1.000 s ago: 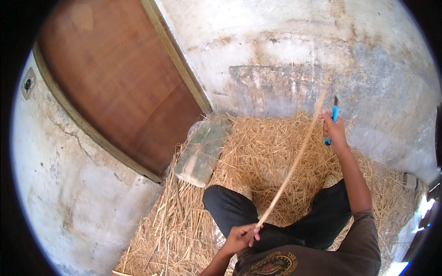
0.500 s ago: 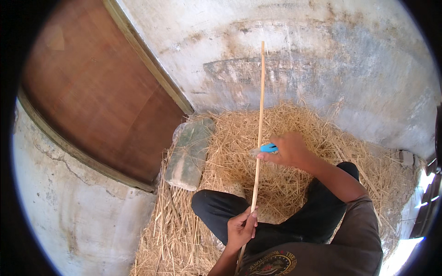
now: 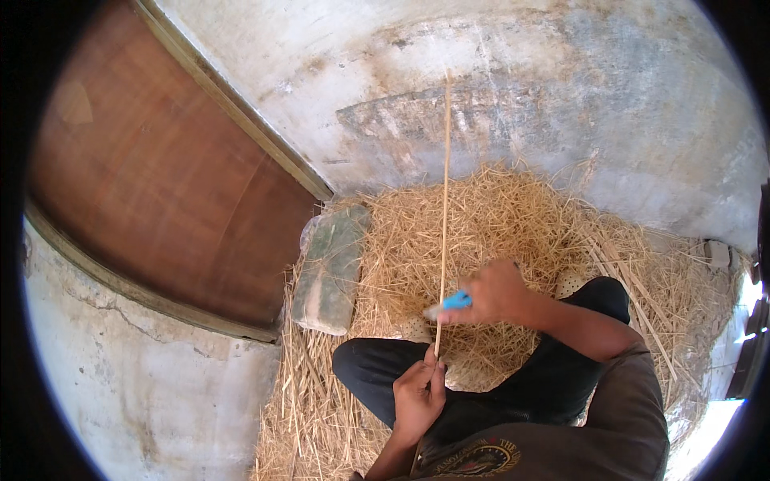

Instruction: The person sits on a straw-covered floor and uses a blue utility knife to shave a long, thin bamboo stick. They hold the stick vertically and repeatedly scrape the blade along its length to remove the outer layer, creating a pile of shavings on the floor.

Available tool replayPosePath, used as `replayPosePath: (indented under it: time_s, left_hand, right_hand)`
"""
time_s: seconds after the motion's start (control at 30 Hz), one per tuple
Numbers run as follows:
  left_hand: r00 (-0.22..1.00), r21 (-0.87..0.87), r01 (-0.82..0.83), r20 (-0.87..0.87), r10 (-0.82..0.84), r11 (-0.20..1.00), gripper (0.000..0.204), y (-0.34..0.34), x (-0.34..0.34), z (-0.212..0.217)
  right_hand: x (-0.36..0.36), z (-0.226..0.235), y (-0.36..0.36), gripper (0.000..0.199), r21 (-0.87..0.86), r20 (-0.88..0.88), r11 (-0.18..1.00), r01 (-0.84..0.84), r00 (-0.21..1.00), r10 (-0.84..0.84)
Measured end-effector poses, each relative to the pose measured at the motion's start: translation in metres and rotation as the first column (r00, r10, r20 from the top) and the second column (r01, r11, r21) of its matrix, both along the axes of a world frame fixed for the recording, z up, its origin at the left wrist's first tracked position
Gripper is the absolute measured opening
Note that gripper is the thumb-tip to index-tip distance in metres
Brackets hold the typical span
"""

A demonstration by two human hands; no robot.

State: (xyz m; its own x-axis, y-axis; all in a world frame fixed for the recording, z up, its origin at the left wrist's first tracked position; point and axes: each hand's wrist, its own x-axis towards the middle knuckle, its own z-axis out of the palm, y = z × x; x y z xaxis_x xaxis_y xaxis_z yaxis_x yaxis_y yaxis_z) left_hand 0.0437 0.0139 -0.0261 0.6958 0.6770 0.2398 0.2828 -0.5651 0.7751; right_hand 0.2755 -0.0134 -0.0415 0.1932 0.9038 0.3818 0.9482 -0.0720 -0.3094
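Note:
A long thin strip of pale wood or bamboo (image 3: 446,184) runs from my lap up in front of the far wall. Near its lower part my left hand (image 3: 420,390) is closed around it, with the thumb lying along the strip. My right hand (image 3: 493,297), slightly blurred, grips a blue-handled utility knife (image 3: 457,301). The knife's blade rests against the strip a short way above my left hand. Below my left hand the strip's lower end is mostly hidden by my arm and shirt.
Straw-like shavings (image 3: 497,216) cover the floor around my crossed legs. A worn greenish-grey block (image 3: 329,276) lies to the left, beside a brown door panel (image 3: 176,168). A stained wall (image 3: 626,120) rises ahead. A small grey block (image 3: 716,253) sits at the far right.
My right hand and the knife have slid down along the strip, closer to my left hand. The strip now appears thinner, turned more edge-on, and stands more upright.

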Motion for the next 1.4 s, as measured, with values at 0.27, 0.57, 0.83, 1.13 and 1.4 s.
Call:
replayPosePath:
  time_s: [0.27,0.57,0.83,1.13,1.4]
  left_hand:
    - [0.999,-0.036,0.017,-0.037,-0.018,0.999,0.022,-0.013,-0.029,-0.006]
    - [0.997,0.137,0.016,-0.077,-0.005,0.990,0.019,-0.011,-0.045,-0.002]
    - [0.996,0.195,0.015,-0.094,0.003,0.981,0.026,-0.006,-0.041,0.009]
    - [0.997,0.176,-0.024,-0.072,0.037,0.984,0.025,-0.009,-0.040,0.011]
    - [0.998,0.028,-0.055,-0.021,0.055,0.998,0.021,0.003,-0.036,0.006]
  right_hand:
    - [0.014,-0.005,0.007,0.078,-0.070,-0.051,0.990,0.126,0.990,-0.130]
    - [-0.001,-0.009,0.012,0.076,-0.045,-0.035,0.997,0.070,0.997,-0.072]
    - [-0.009,0.002,0.004,0.072,0.059,-0.006,0.996,0.064,0.998,-0.064]
    - [0.016,0.031,0.025,0.081,-0.064,-0.052,0.993,0.103,0.993,-0.107]
    - [-0.007,0.016,0.018,0.074,0.154,0.097,0.978,-0.140,0.987,0.126]
